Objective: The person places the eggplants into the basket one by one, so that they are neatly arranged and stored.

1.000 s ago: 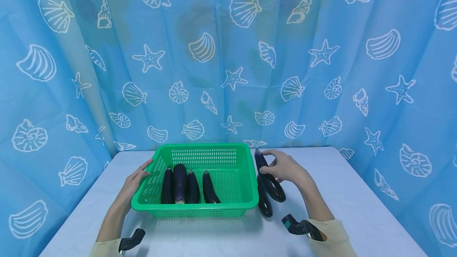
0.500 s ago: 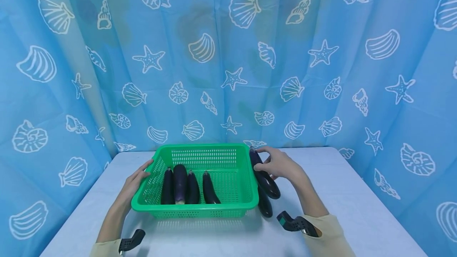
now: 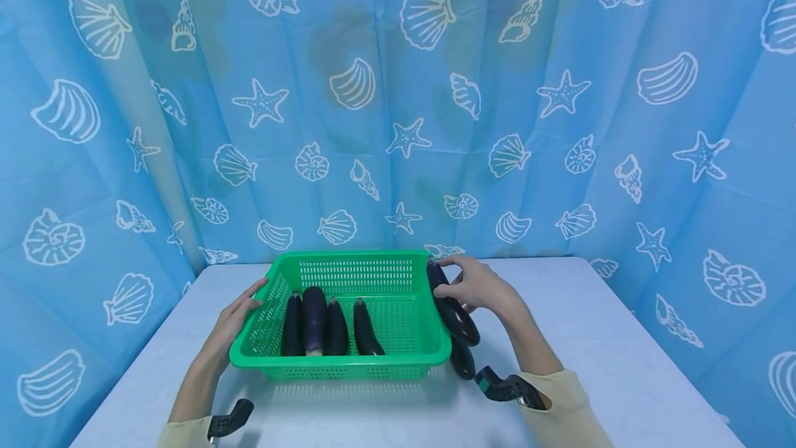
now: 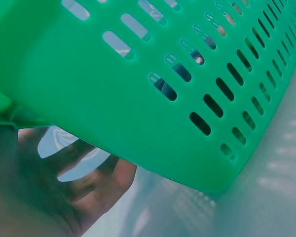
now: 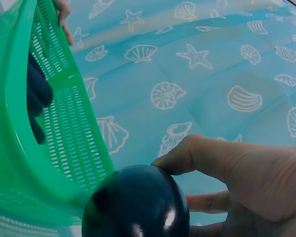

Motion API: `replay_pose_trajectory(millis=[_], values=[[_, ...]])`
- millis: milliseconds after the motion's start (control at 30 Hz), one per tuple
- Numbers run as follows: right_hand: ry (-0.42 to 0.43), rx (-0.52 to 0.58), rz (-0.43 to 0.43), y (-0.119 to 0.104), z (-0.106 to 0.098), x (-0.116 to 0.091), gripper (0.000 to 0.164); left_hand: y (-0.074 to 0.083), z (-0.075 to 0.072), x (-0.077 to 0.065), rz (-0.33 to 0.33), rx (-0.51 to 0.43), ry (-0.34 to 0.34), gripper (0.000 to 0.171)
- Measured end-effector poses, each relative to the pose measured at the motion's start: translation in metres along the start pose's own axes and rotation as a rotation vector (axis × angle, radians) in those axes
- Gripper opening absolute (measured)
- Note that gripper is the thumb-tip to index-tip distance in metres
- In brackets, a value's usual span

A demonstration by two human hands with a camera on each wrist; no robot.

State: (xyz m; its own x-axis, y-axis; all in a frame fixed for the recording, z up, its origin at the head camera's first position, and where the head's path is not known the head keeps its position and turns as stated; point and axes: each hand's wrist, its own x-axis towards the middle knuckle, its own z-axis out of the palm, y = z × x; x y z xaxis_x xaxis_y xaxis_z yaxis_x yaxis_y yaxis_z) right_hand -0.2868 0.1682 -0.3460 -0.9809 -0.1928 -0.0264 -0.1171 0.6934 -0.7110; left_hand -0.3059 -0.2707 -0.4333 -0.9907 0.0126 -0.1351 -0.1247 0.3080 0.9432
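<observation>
In the head view, my right hand [image 3: 479, 287] pinches a dark, glossy eggplant [image 3: 456, 319] between thumb and fingers, just outside the basket's right wall. The rounded end of that eggplant [image 5: 138, 205] looms close in the right wrist view. Partly beneath it, another eggplant [image 3: 462, 360] lies on the table beside the basket. My left hand [image 3: 226, 329] rests against the left rim of the green plastic basket [image 3: 348, 361]; its spread fingers [image 4: 101, 185] touch the outer side in the left wrist view. Several eggplants [image 3: 314, 320] lie side by side in the basket's left and middle part.
A white-covered table [image 3: 348, 413] carries the basket. Behind it hangs a blue curtain [image 3: 398, 178] printed with white shells and starfish. The basket's raised rim [image 3: 443, 310] stands between the held eggplant and the basket's inside.
My right hand has moved left with its eggplant, bringing it up against the basket's right rim. The left hand and basket have stayed in place.
</observation>
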Motion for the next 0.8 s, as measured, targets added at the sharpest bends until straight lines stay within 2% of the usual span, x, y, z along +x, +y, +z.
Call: replay_pose_trajectory(millis=[400, 800], values=[[-0.012, -0.013, 0.005, -0.006, 0.007, 0.005, 0.063, 0.001, 0.0, 0.0, -0.001, 0.001, 0.003, 0.059], [-0.021, 0.034, 0.01, -0.013, 0.014, 0.009, 0.062, 0.001, 0.001, 0.001, -0.01, -0.007, 0.016, 0.059]])
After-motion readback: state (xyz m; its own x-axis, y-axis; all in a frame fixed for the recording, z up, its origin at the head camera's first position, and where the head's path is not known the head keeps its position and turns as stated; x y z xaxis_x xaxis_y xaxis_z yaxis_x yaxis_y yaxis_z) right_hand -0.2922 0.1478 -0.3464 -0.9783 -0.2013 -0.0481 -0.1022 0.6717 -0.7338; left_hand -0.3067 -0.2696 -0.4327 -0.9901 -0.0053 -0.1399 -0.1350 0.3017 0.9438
